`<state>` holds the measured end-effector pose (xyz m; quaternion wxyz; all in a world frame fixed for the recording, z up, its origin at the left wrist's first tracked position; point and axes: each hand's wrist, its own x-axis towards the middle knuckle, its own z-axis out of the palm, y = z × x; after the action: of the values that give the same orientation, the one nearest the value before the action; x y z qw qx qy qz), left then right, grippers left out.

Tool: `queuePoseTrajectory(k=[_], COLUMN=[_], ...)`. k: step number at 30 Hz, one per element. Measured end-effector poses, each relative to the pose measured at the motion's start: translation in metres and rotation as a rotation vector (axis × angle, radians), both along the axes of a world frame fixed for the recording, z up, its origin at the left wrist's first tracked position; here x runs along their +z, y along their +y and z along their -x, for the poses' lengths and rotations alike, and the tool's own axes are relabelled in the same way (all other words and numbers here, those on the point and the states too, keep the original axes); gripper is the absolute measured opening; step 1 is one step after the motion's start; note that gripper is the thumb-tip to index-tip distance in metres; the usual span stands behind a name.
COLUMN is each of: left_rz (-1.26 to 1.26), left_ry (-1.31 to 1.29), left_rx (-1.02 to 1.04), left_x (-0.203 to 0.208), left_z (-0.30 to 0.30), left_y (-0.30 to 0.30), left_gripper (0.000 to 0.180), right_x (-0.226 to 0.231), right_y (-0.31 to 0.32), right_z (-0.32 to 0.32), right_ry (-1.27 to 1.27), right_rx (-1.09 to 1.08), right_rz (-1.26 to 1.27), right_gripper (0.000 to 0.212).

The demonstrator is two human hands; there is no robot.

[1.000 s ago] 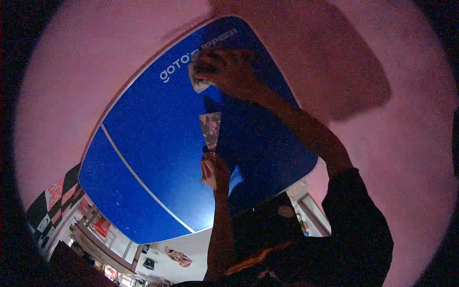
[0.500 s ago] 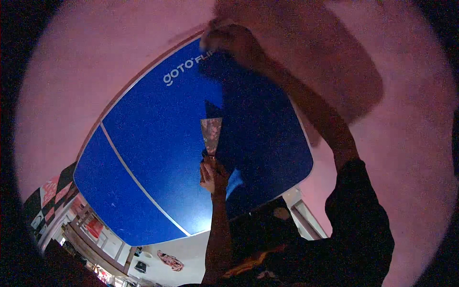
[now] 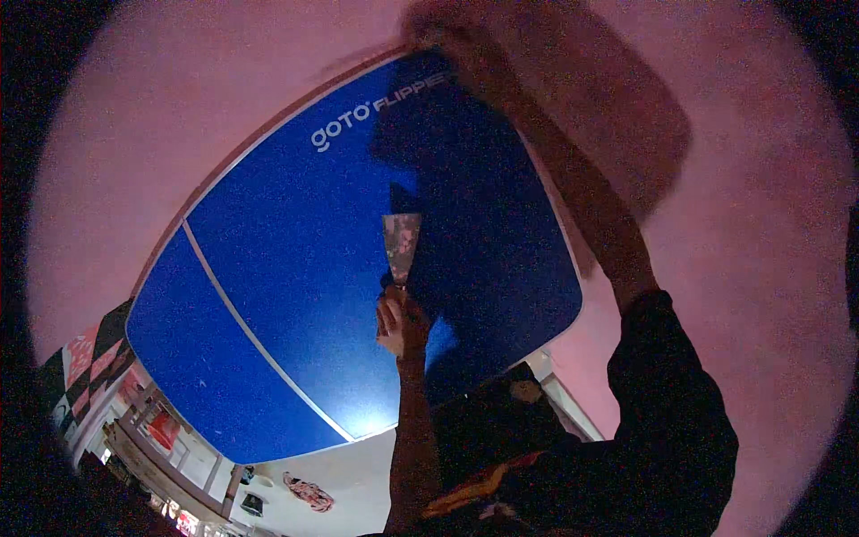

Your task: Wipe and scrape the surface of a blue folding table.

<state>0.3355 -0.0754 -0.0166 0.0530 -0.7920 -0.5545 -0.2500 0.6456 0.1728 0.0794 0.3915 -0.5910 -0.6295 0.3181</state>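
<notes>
A putty knife (image 3: 402,246) points upward in front of the blue panel, its wide blade mottled with light stains. My left hand (image 3: 401,324) is closed round the handle, most of which the fingers cover. The large blue panel (image 3: 295,242) has pale edging, a white stripe across it and white lettering along its upper edge. At that upper edge is my right hand (image 3: 445,43), arm raised; it is dark and blurred, so its fingers cannot be made out. Whether it touches the edge is unclear.
A pink surface (image 3: 752,295) surrounds the panel and carries a broad shadow at the upper right. Toward the lower left are a black-and-pink checkered piece (image 3: 94,358), a wooden rail (image 3: 161,470), and a bundled pinkish rope-like thing (image 3: 309,492) on white.
My right hand has moved a little up and to the right, from over the lettering to the panel's upper edge. My left hand keeps its grip on the putty knife, nearly in place.
</notes>
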Motion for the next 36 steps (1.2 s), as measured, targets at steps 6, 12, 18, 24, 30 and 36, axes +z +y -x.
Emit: queuePoseTrajectory(k=[6, 12, 18, 24, 30, 36], left_rz=[0.253, 0.239, 0.214, 0.217, 0.153, 0.134], left_ry=[-0.094, -0.111, -0.115, -0.118, -0.093, -0.022], left_rx=[0.102, 0.069, 0.066, 0.113, 0.085, 0.147], left_x=[0.003, 0.008, 0.006, 0.007, 0.004, -0.014], left_z=[-0.004, -0.006, -0.002, -0.005, -0.002, 0.0], left_y=[-0.003, 0.001, -0.003, 0.001, 0.0, -0.012], left_gripper=[0.025, 0.019, 0.017, 0.015, 0.019, 0.024], right_x=[-0.007, -0.007, -0.023, -0.022, -0.03, -0.062], right_y=[-0.031, -0.028, -0.011, 0.017, 0.043, 0.041], right_z=[0.085, 0.125, 0.053, 0.02, 0.21, 0.198], right_ry=[-0.25, -0.413, -0.401, -0.204, 0.125, -0.454], right_rx=[0.045, 0.761, 0.319, -0.195, 0.345, 0.25], right_rz=[0.002, 0.262, 0.03, -0.318, -0.047, -0.399], right_gripper=[0.03, 0.033, 0.027, 0.022, 0.024, 0.023])
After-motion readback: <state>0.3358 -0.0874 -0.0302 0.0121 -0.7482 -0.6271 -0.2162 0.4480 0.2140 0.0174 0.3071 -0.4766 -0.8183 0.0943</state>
